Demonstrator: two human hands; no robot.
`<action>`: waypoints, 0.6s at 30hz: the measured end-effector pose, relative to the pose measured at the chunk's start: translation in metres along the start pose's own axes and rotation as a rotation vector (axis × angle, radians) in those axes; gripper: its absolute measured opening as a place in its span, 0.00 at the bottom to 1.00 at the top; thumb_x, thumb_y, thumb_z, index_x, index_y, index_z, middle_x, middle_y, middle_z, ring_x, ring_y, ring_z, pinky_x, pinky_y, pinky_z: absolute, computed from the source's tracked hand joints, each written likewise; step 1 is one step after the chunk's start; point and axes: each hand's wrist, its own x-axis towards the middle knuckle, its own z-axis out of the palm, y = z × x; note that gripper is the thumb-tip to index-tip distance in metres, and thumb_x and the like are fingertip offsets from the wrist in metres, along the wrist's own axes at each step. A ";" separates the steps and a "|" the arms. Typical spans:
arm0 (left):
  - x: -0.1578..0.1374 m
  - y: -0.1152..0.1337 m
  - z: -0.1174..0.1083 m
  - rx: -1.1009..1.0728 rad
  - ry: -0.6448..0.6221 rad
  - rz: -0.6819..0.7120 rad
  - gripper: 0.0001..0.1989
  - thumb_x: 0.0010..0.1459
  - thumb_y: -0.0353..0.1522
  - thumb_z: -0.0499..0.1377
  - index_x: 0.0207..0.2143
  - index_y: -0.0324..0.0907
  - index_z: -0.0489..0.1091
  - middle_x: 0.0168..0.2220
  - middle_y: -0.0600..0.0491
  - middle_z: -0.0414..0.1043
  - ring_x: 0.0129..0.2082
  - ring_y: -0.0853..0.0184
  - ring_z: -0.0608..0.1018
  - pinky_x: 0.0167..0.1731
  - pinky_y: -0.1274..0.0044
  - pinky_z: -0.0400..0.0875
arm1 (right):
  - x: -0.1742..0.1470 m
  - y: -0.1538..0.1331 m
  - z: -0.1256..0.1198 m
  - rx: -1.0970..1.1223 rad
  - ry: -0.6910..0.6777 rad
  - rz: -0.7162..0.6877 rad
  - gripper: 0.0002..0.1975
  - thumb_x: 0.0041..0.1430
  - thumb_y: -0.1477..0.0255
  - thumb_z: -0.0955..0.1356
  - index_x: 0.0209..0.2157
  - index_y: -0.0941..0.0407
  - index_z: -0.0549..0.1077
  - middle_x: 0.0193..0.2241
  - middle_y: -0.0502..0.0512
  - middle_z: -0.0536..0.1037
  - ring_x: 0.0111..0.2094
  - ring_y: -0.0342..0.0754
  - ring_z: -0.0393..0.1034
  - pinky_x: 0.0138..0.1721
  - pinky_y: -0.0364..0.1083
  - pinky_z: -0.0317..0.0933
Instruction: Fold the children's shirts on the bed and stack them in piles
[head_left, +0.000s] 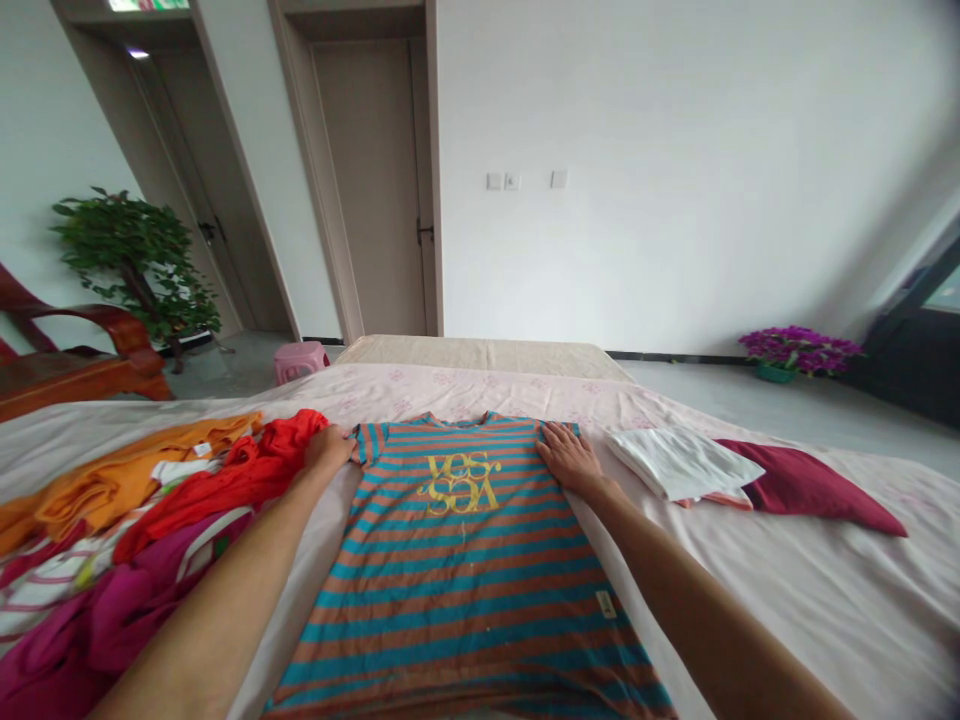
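Note:
A blue and brown striped T-shirt [465, 560] with yellow lettering lies spread out in front of me, its neck pointing away. My left hand [331, 448] is at the tip of the sleeve on the left, with the fingers closed at its edge. On the other sleeve, my right hand [571, 458] rests flat with its fingers stretched out. The shirt's bottom hem runs towards the lower edge of the view and looks slightly bunched there.
Left of the shirt is a heap of loose clothes, with an orange garment [112, 490], a red one [247, 470] and a magenta one [142, 610]. Folded white cloth [675, 460] and maroon cloth [825, 490] lie on the right. A pale sheet [847, 610] covers the surface.

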 end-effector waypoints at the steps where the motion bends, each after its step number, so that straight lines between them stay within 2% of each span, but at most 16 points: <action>1: -0.002 0.000 -0.001 -0.008 0.033 -0.006 0.15 0.55 0.38 0.57 0.42 0.43 0.75 0.43 0.44 0.78 0.42 0.54 0.79 0.35 0.71 0.69 | 0.000 -0.001 0.000 0.004 0.004 0.003 0.25 0.69 0.60 0.53 0.64 0.48 0.59 0.66 0.56 0.57 0.66 0.55 0.48 0.64 0.60 0.44; 5: -0.011 -0.005 -0.005 -0.038 0.141 0.037 0.18 0.58 0.35 0.54 0.51 0.43 0.68 0.49 0.44 0.75 0.46 0.56 0.77 0.38 0.71 0.69 | 0.002 0.000 0.004 0.023 0.009 0.033 0.25 0.69 0.60 0.53 0.64 0.50 0.59 0.66 0.54 0.56 0.67 0.53 0.47 0.64 0.59 0.43; 10: -0.015 -0.006 -0.003 -0.056 0.093 0.124 0.14 0.58 0.37 0.57 0.44 0.43 0.72 0.46 0.45 0.77 0.46 0.58 0.77 0.40 0.73 0.69 | 0.009 0.001 0.012 0.046 0.012 0.071 0.27 0.69 0.58 0.53 0.64 0.52 0.58 0.66 0.53 0.57 0.67 0.50 0.46 0.65 0.57 0.41; 14: -0.016 0.001 0.001 -0.068 0.053 0.107 0.10 0.58 0.37 0.56 0.35 0.44 0.75 0.39 0.48 0.79 0.41 0.59 0.78 0.36 0.74 0.69 | 0.011 0.002 0.014 0.055 0.010 0.069 0.26 0.69 0.58 0.53 0.65 0.51 0.57 0.66 0.53 0.57 0.67 0.50 0.47 0.64 0.56 0.42; 18: -0.020 0.000 -0.001 -0.105 0.116 0.130 0.11 0.58 0.35 0.54 0.40 0.43 0.73 0.45 0.45 0.76 0.46 0.58 0.76 0.41 0.72 0.69 | 0.008 0.002 0.013 0.056 0.022 0.052 0.26 0.69 0.58 0.53 0.65 0.51 0.58 0.66 0.54 0.57 0.66 0.51 0.48 0.64 0.56 0.44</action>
